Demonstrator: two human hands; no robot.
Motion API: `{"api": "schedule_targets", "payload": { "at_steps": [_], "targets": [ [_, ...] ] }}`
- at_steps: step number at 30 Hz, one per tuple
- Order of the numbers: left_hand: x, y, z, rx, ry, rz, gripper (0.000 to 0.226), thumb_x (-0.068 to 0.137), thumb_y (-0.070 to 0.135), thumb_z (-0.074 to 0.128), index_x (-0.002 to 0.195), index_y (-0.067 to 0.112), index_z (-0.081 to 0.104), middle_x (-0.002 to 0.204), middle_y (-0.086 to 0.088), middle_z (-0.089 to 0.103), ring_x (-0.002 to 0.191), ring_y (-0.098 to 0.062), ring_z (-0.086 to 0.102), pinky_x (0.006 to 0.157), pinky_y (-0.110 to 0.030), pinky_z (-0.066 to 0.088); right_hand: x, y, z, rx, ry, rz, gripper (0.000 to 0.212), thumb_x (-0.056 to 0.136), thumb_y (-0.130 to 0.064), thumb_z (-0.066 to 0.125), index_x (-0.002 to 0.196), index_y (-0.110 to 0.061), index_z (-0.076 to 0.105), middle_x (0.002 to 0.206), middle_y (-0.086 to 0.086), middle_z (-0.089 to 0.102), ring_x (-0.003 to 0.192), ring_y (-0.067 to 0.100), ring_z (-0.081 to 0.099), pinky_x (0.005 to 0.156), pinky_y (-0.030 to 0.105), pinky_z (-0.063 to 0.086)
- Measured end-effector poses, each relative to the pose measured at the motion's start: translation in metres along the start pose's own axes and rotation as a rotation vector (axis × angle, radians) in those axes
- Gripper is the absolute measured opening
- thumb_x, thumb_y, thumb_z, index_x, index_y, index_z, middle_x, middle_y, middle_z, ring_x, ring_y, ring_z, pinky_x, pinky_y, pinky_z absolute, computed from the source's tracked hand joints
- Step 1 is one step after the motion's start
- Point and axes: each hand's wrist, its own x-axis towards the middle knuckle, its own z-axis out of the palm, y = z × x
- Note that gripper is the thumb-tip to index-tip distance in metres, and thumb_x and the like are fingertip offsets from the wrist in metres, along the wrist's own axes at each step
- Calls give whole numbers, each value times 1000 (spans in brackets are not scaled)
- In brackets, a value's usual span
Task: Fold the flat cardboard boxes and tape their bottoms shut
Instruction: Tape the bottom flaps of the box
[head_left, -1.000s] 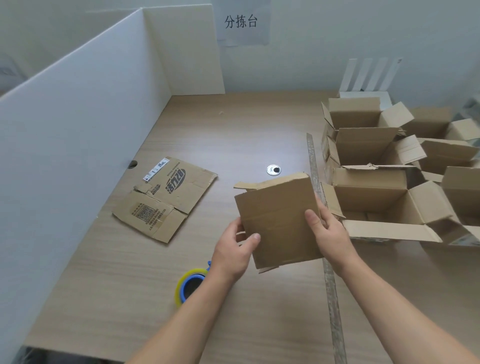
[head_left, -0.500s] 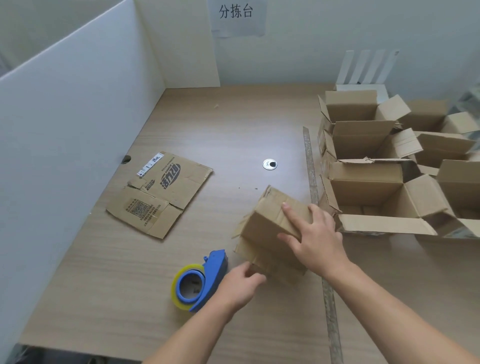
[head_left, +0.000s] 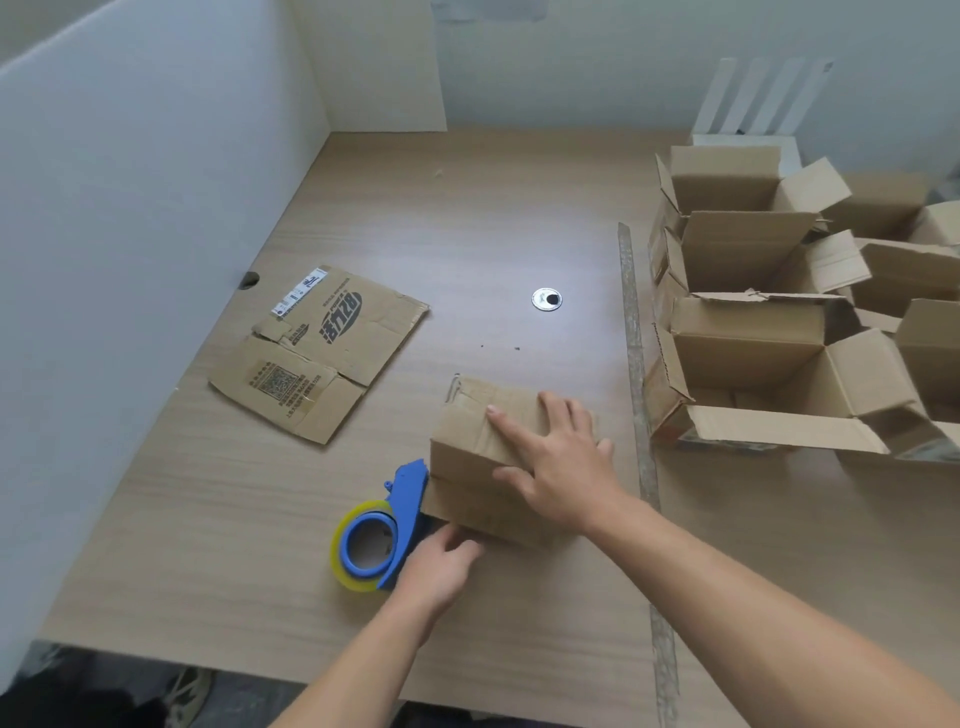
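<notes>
right hand (head_left: 563, 467): my fingers (head_left: 511, 422) lay straight and spread, pressing flat on top of the folded cardboard box (head_left: 467, 441).
left hand (head_left: 441, 564): it sat at the box's near left corner, beside the blue tape dispenser (head_left: 382, 540); I could not tell whether it gripped anything.
folded cardboard box: it stood near the middle of the wooden table (head_left: 208, 519), touching the dispenser on its left.
printed flat box (head_left: 322, 353): it lay farther left, well apart.
open boxes (head_left: 753, 353): they clustered on the right.

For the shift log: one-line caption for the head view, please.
Right hand presses flat on the folded box while the left hand is at the tape dispenser beside it.
</notes>
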Motion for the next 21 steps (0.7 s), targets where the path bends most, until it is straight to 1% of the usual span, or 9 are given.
{"api": "schedule_targets", "payload": {
  "at_steps": [2, 3, 6, 8, 12, 15, 18, 20, 21],
  "targets": [
    [1, -5, -8, 1, 21, -23, 26, 87, 35, 57, 111, 35, 68, 112, 8, 67, 102, -13, 58, 95, -37, 50, 2, -5, 7, 24, -42, -9, 70, 90, -65, 49, 144, -62, 4, 153, 4, 10, 139, 33, 10, 101, 62, 35],
    [2, -9, -12, 30, 16, -20, 27, 89, 34, 57, 114, 35, 68, 113, 9, 66, 103, -12, 57, 93, -34, 49, 2, -6, 9, 18, -51, -13, 70, 90, -64, 49, 144, -61, 4, 153, 4, 10, 139, 34, 10, 101, 62, 35],
    [3, -13, -18, 160, -10, 8, 42, 91, 33, 54, 132, 36, 59, 120, 9, 62, 107, -10, 55, 87, -26, 44, -1, 0, 15, -49, -28, -33, 71, 90, -64, 49, 144, -62, 3, 152, 4, 9, 139, 33, 11, 100, 59, 38],
    [6, -14, -18, 220, -11, 16, 51, 91, 32, 53, 141, 33, 51, 121, 8, 60, 107, -10, 53, 85, -23, 41, -7, 10, 18, -111, -22, -57, 72, 89, -63, 52, 144, -62, 4, 152, 4, 9, 139, 32, 10, 98, 56, 38],
    [7, -11, -18, 224, -12, 50, 52, 93, 31, 53, 144, 28, 49, 140, 2, 53, 125, -13, 50, 95, -25, 41, -16, 40, 19, -91, -43, -39, 71, 89, -64, 51, 142, -67, 4, 156, 4, 8, 143, 29, 7, 97, 53, 39],
    [11, -10, -17, 234, -4, 70, 53, 94, 30, 53, 146, 24, 46, 145, 1, 48, 129, -14, 49, 101, -28, 39, -22, 51, 20, -136, -62, -17, 71, 90, -65, 49, 142, -68, 0, 157, 3, 4, 144, 28, 2, 98, 53, 38],
    [12, -6, -19, 319, 57, 225, 49, 96, 28, 53, 144, 24, 47, 140, 3, 51, 124, -11, 50, 103, -27, 40, -27, 44, 27, -179, -97, -6, 70, 92, -62, 47, 143, -65, -1, 159, 4, -4, 146, 32, -7, 103, 56, 33],
    [12, -4, -22, 462, 220, 420, 43, 95, 26, 52, 139, 22, 52, 132, 5, 56, 117, -13, 53, 101, -28, 44, -27, 37, 33, -194, -100, 6, 68, 95, -59, 44, 144, -62, -2, 161, 6, -9, 147, 35, -13, 104, 60, 29],
    [14, -5, -24, 574, 349, 528, 40, 93, 25, 52, 132, 21, 57, 123, 5, 60, 107, -16, 57, 93, -31, 49, -27, 34, 35, -202, -95, 8, 67, 97, -55, 44, 145, -60, -3, 162, 7, -11, 148, 36, -15, 106, 63, 24]
  ]
}}
